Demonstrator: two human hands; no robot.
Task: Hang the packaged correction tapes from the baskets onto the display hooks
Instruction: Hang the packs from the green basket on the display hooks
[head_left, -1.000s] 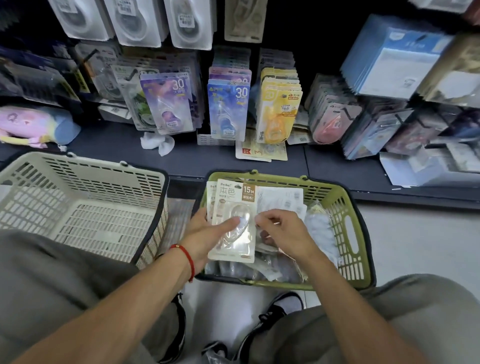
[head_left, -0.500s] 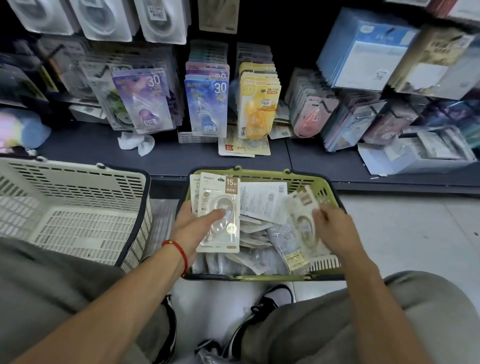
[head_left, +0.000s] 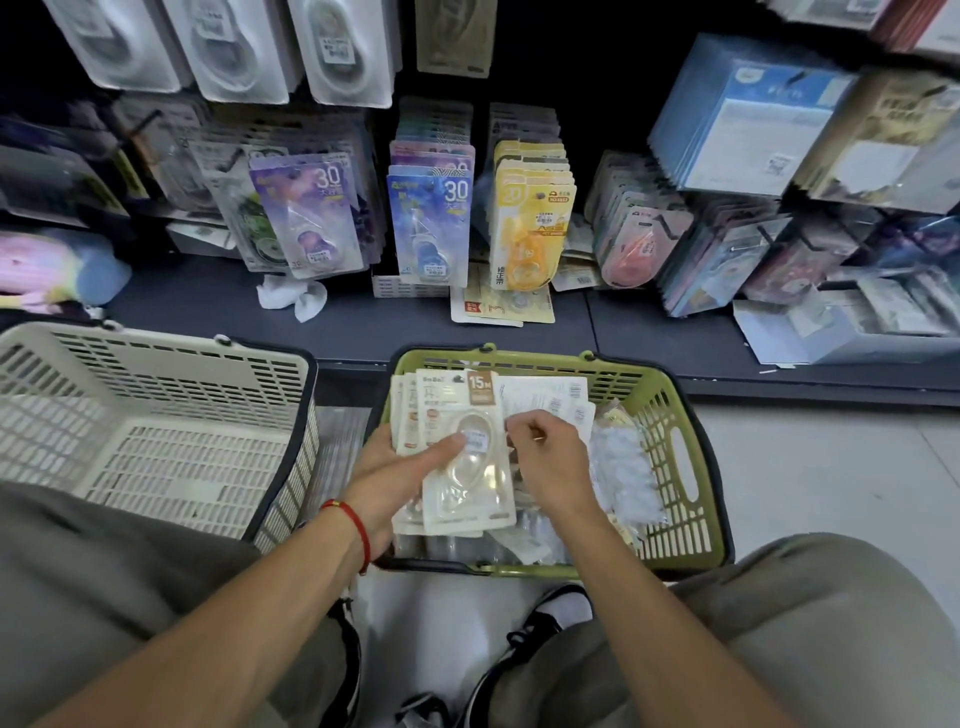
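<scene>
Left hand: my left hand (head_left: 387, 470) grips a stack of packaged correction tapes (head_left: 457, 452), thumb laid across the top pack's blister, over the green basket (head_left: 670, 395).
Right hand: my right hand (head_left: 548, 457) has its fingers curled, pinching at the right edge of that stack.
Green basket: I see it on the floor between my knees, loose packs (head_left: 621, 467) piled inside to the right.
White basket: the white basket (head_left: 150, 410) stands just left of the green one.
Display hooks: on the far side, hanging packs (head_left: 434, 223) crowd the hooks above a dark shelf (head_left: 218, 306).
</scene>
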